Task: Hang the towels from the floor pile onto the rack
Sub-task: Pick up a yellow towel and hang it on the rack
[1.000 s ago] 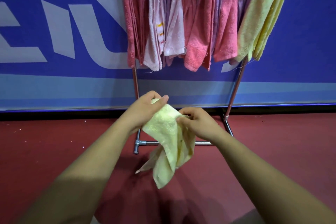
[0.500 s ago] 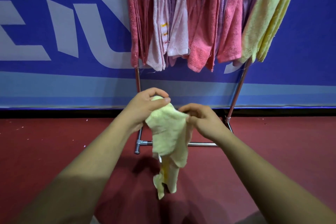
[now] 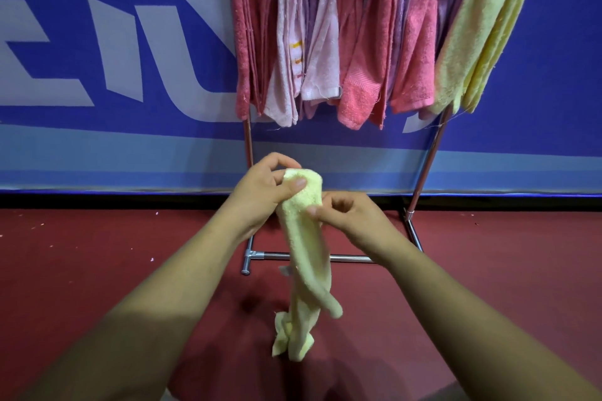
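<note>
A pale yellow towel (image 3: 304,257) hangs in a long twisted strip in front of me, above the red floor. My left hand (image 3: 260,195) grips its bunched top end, thumb over the fold. Just below and to the right, my right hand (image 3: 351,218) pinches the towel's edge with curled fingers. The metal rack (image 3: 423,172) stands right behind my hands, its top rail out of view. Pink, lilac and dark pink towels (image 3: 358,42) hang on it side by side, and yellow towels (image 3: 472,29) hang at its right end. No floor pile is in view.
A blue banner wall (image 3: 114,58) with large pale letters runs behind the rack. The rack's lower crossbar (image 3: 345,258) and left foot (image 3: 247,259) lie on the red floor (image 3: 97,254) just beyond my wrists.
The towel has dropped from a crumpled bunch into a long hanging strip. My left hand has shifted to its top end, and my right hand has moved closer in, next to the left.
</note>
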`<state>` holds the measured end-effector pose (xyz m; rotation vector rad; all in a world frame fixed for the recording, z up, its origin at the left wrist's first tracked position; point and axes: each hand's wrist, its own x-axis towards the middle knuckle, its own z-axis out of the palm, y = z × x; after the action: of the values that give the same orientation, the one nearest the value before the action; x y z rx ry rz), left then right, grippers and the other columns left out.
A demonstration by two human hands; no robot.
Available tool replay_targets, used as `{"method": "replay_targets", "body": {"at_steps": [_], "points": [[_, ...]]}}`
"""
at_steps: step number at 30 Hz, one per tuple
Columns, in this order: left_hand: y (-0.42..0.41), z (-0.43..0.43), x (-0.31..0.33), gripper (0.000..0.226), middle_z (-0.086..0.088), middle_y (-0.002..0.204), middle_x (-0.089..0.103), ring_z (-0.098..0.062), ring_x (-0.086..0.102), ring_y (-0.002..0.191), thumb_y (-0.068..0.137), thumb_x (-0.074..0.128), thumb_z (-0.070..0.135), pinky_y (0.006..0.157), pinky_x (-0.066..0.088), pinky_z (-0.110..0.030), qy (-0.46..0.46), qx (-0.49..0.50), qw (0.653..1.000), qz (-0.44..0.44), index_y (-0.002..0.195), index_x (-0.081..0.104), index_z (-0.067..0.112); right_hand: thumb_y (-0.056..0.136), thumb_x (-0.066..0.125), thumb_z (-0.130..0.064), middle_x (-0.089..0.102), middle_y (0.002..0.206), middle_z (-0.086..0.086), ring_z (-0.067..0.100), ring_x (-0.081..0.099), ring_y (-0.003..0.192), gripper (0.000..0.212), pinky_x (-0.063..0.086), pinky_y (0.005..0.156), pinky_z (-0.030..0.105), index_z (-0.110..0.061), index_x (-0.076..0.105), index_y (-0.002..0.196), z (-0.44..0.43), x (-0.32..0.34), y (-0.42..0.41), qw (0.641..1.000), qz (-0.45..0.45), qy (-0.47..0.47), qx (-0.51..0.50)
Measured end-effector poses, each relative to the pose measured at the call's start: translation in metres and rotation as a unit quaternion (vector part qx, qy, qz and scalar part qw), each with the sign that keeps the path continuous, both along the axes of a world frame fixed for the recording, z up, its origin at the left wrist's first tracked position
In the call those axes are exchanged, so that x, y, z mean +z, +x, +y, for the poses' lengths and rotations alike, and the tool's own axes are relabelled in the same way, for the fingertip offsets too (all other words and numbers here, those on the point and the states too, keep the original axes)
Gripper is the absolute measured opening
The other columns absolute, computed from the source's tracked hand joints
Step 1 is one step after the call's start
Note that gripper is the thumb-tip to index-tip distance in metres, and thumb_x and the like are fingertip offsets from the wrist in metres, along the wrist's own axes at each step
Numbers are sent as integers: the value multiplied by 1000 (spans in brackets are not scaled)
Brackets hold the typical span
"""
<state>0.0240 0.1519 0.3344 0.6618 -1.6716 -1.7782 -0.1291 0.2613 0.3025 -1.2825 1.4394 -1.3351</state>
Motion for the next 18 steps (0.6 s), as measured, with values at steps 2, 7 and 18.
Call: {"method": "replay_targets", "body": {"at_steps": [2,7,18], "points": [[0,3,2,14,-10,84,71,-14,66,68,91,61,-2,61,54,-24,-19,-50,999,1,102,61,7,84,76,-32,59,76,8,23,52,77,34,42,78,41,-3,58,82,-2,0,0,997,-78,-2,-11],[6,-4,3,27,-15,88,70,-17,62,78,90,68,5,70,51,-28,-114,-73,988,-79,115,61,13,86,77,-28,60,87,21,29,56,80,34,42,73,40,-7,62,108,-1,5,-7,996,-92,6,7],[7,-10,-2,17,-18,93,72,-15,62,80,88,69,39,78,47,-35,-195,-58,970,-134,96,75,25,88,72,-16,64,73,4,15,56,62,15,41,55,27,-9,59,88,0,8,-22,986,-165,24,10]]}}
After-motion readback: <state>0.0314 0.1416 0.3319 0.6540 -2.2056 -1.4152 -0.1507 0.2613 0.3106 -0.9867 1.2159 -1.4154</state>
